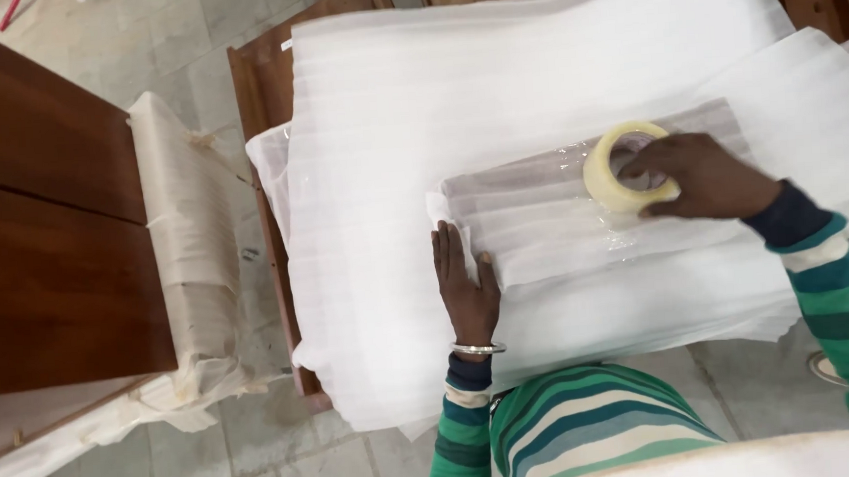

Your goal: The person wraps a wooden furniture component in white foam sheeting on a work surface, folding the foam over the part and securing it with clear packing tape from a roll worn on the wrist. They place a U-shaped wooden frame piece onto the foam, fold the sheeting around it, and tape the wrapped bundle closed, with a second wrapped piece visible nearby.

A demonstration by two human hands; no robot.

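- I see my right hand (701, 177) at about two o'clock, fingers curled around a roll of clear tape (619, 166), gripping it against a foam-wrapped piece (541, 217)
- My left hand (465, 283) lies flat and open, palm down, at the wrapped piece's nine o'clock end, holding nothing
- White foam sheets (493, 77) spread beneath both hands
- At nine o'clock stands a dark wooden panel (42, 242), with a paper-wrapped bundle (182, 253) just beside it
- Grey floor tiles (261, 455) show at seven o'clock
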